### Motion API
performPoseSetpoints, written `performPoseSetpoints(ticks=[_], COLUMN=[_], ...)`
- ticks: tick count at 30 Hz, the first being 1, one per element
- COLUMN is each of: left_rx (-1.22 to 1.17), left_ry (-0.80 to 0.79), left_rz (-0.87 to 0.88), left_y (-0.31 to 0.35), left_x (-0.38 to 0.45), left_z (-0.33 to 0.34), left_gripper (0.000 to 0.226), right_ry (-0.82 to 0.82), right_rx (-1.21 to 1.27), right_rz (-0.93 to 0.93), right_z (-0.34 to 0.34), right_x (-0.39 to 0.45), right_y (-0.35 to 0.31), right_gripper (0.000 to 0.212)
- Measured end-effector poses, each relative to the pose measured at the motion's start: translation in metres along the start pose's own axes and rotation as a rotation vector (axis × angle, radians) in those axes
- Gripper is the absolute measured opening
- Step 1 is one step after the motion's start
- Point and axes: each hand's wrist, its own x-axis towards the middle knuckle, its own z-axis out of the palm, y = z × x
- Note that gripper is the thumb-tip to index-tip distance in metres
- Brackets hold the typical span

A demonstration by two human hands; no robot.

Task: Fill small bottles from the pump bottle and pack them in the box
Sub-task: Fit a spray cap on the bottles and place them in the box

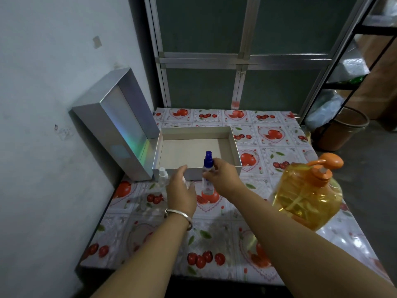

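The right hand [223, 176] holds a small clear bottle with a blue spray cap [207, 173] upright, its grip closed around the neck just under the cap, thumb on the near side and fingers wrapped behind. The bottle's base rests on or hangs just above the counter [225, 250], right in front of the near wall of the open box [235, 147]; which of the 2 cannot be told.

The left hand [181, 190] reaches forward beside it, palm turned inward, its grip wide and loose, fingers spread and holding nothing. Its fingertips are near the box's near wall. A silver bangle [179, 217] circles the left wrist.

Just left of the left hand stands 1 more small clear bottle with a white spray cap [163, 176], touching or nearly touching the box's near left corner. Something clear and blurred shows beyond the left palm; what it is cannot be told.

The box is shallow, pale inside, and has nothing in it. Its silver lid [120, 123] leans on edge against the wall at the left, touching the box's left side.

At the near right of the counter sits the large pump bottle [307, 196], amber and see-through with an orange pump head, well apart from both hands. The counter wears a cloth printed with red fruit in hearts. A brown bin [343, 130] stands on the floor at the far right.
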Motion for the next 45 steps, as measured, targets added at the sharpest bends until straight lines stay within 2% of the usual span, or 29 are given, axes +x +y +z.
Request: performPoseSetpoints(ticks=[3, 6, 10, 14, 16, 20, 27, 31, 34, 38, 45], left_rx=[0.035, 0.114, 0.137, 0.076, 0.055, 0.086, 0.111, 0.124, 0.073, -0.022, 0.025], left_ry=[0.104, 0.125, 0.042, 0.0, 0.02, 0.043, -0.003, -0.021, -0.044, -0.03, -0.135], left_rz=[0.098, 0.157, 0.082, -0.042, -0.087, -0.074, -0.096, -0.062, -0.028, -0.058, -0.06], left_y=[-0.009, -0.021, -0.037, -0.038, -0.038, -0.042, -0.046, -0.021, 0.008, 0.037, 0.039], left_x=[0.002, 0.005, 0.009, 0.015, 0.02, 0.026, 0.031, 0.038, 0.051, 0.081, 0.14], left_z=[0.007, 0.011, 0.018, 0.024, 0.025, 0.029, 0.032, 0.031, 0.031, 0.038, 0.073], left_gripper=[0.047, 0.049, 0.065, 0.071, 0.065, 0.035, 0.021, 0.02, 0.031, 0.03, 0.035], right_ry=[-0.013, -0.039, -0.062, -0.079, -0.08, -0.102, -0.116, -0.03, 0.103, 0.251, 0.294], right_rx=[-0.007, -0.019, -0.032, -0.013, -0.026, -0.046, -0.032, 0.025, 0.098, 0.121, 0.07], right_rz=[0.029, 0.028, 0.021, 0.002, 0.005, 0.018, 0.016, 0.001, -0.01, -0.009, 0.11], right_z=[0.009, 0.016, 0.027, 0.036, 0.039, 0.045, 0.047, 0.03, 0.007, -0.018, -0.025], right_x=[0.005, 0.011, 0.018, 0.022, 0.025, 0.029, 0.032, 0.039, 0.052, 0.078, 0.127], right_y=[0.015, 0.025, 0.033, 0.038, 0.04, 0.045, 0.046, 0.026, 0.009, -0.004, 0.012], right_gripper=[0.029, 0.028, 0.031, 0.034, 0.035, 0.032, 0.03, 0.035, 0.031, 0.03, 0.03])
